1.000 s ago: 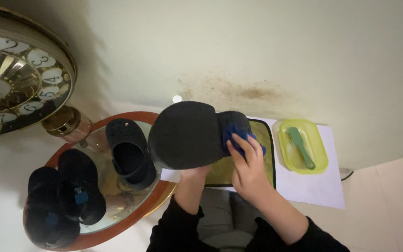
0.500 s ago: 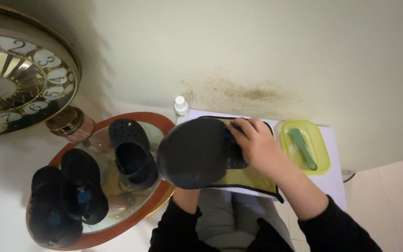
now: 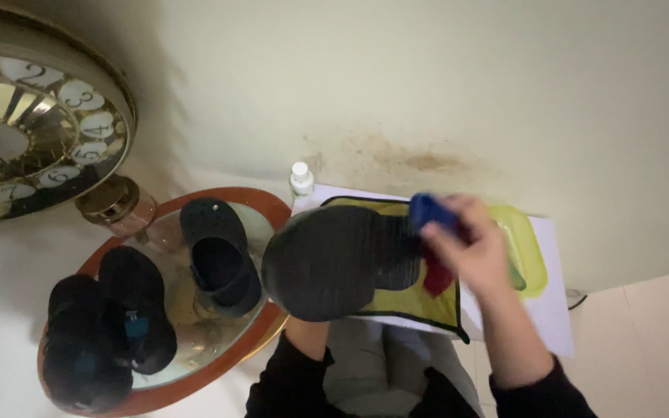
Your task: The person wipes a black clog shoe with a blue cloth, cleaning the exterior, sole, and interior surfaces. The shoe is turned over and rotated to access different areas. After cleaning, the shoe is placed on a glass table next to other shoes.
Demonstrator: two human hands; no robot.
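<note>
A: Setting?
B: Pale wall (image 3: 427, 77), stained; white floor; round glass table (image 3: 218, 364) at your 9 o'clock.
A: Fingers?
B: Your right hand (image 3: 470, 251) pinches a blue sponge (image 3: 431, 210) against the sole of a black shoe (image 3: 334, 259). Your left hand is hidden beneath that shoe; grip unclear.
A: Surroundings?
B: Yellow cloth (image 3: 420, 298) underneath, green tray (image 3: 528, 255) at 3 o'clock, white bottle (image 3: 300, 178) at 11, black clog (image 3: 218, 255) at 9.

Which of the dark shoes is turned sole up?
The dark shoe held over the yellow cloth; the three on the round glass table lie sole down.
</note>
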